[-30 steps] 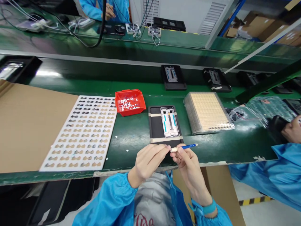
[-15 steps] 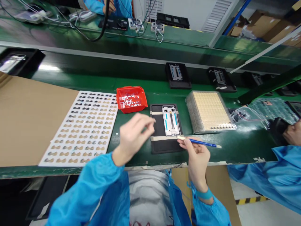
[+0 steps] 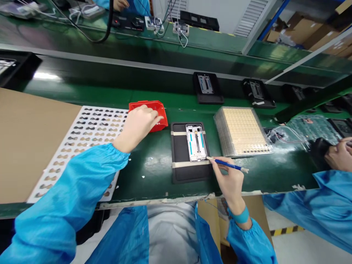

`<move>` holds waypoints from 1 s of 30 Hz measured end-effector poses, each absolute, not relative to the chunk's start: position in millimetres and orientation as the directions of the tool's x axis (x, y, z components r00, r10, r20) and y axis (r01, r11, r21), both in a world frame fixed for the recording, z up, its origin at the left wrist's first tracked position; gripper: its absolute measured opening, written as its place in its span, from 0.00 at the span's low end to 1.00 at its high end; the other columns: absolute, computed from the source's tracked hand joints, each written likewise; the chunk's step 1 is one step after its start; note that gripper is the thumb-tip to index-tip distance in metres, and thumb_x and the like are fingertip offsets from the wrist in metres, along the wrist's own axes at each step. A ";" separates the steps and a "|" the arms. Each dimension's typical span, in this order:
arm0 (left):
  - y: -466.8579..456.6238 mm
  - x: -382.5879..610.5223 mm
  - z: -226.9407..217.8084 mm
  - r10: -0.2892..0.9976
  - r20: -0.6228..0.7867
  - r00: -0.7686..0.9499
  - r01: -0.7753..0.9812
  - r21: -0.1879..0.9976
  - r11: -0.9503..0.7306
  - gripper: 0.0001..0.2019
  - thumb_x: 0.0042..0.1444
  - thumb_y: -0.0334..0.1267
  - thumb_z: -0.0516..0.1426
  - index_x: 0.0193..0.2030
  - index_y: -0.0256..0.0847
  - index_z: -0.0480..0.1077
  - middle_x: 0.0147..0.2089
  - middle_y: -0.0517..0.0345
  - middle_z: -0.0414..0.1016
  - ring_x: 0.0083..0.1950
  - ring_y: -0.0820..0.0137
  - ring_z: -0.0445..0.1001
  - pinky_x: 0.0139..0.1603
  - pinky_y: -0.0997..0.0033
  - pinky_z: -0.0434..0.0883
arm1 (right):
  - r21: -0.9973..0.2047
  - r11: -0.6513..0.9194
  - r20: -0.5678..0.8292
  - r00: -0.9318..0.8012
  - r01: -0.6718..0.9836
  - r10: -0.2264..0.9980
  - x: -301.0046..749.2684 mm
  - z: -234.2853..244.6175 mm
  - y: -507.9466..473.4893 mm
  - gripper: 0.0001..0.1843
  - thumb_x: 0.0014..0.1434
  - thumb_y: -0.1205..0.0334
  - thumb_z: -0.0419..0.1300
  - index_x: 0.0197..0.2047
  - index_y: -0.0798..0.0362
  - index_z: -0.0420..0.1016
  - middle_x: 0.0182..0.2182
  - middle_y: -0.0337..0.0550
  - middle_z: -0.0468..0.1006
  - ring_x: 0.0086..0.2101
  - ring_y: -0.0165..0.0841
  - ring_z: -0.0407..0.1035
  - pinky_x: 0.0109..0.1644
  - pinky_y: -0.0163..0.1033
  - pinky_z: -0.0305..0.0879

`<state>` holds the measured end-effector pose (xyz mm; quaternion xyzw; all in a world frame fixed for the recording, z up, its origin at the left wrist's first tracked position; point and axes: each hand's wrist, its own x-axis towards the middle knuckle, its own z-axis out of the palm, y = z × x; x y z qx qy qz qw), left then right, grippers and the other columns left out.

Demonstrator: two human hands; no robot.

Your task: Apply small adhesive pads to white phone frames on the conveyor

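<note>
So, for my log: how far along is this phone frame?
Done: the phone frame sits taped in the black tray. In hand: the left hand reaches into the red bin; the right hand holds a blue tool at the frame's corner. Left: probably fitting a part.

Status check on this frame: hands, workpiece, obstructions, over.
Left hand over red bin, fingertips hidden. Right hand grips blue tool, tip at phone frame near right corner, on black tray. Co-worker's sleeve at right, apart.

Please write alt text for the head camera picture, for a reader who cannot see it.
A person's left hand is over a red bin, while the right hand holds a blue tool at a phone frame on a black tray.
</note>
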<state>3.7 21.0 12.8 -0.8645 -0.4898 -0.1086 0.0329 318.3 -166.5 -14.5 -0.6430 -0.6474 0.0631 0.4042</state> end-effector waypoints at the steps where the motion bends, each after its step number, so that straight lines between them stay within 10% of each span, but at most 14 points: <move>1: 18.7 4.0 14.0 0.834 0.266 0.483 0.856 0.057 -0.514 0.20 0.80 0.39 0.46 0.44 0.38 0.77 0.45 0.43 0.81 0.48 0.55 0.75 0.48 0.55 0.71 | -0.568 0.170 0.440 0.123 0.805 0.889 319.1 -13.5 -165.6 0.14 0.76 0.48 0.63 0.43 0.48 0.83 0.37 0.44 0.90 0.29 0.38 0.86 0.36 0.39 0.85; 9: -47.7 44.7 16.4 0.625 0.520 0.583 0.655 0.155 -0.740 0.19 0.81 0.42 0.49 0.42 0.41 0.77 0.39 0.55 0.82 0.41 0.63 0.75 0.46 0.62 0.73 | -0.362 0.219 0.468 -0.027 0.906 0.884 317.3 -6.5 -162.1 0.15 0.81 0.51 0.58 0.44 0.49 0.79 0.35 0.41 0.89 0.28 0.35 0.86 0.32 0.34 0.78; 22: -90.2 114.1 -34.8 0.513 0.262 0.817 0.480 0.183 -0.858 0.19 0.75 0.31 0.52 0.69 0.36 0.72 0.62 0.44 0.78 0.62 0.55 0.74 0.56 0.57 0.70 | -0.129 0.230 0.337 -0.176 0.964 0.925 310.1 10.4 -150.6 0.22 0.84 0.53 0.48 0.43 0.52 0.78 0.30 0.45 0.86 0.21 0.37 0.79 0.21 0.38 0.60; 26: -95.3 113.2 -33.8 0.487 0.199 0.850 0.480 0.087 -0.873 0.21 0.75 0.33 0.54 0.72 0.35 0.70 0.64 0.43 0.78 0.65 0.54 0.73 0.60 0.55 0.69 | -0.202 0.197 0.298 -0.132 0.959 0.945 312.3 12.0 -148.1 0.22 0.83 0.50 0.50 0.44 0.52 0.79 0.31 0.48 0.87 0.24 0.41 0.82 0.23 0.40 0.65; 30: -101.8 115.9 -28.5 0.456 0.172 0.873 0.470 -0.046 -0.882 0.23 0.77 0.32 0.50 0.73 0.29 0.68 0.66 0.40 0.78 0.63 0.54 0.74 0.61 0.55 0.69 | -0.540 0.107 0.210 0.011 0.835 0.978 319.0 12.5 -149.9 0.19 0.79 0.44 0.58 0.43 0.49 0.79 0.38 0.47 0.89 0.32 0.42 0.87 0.34 0.41 0.80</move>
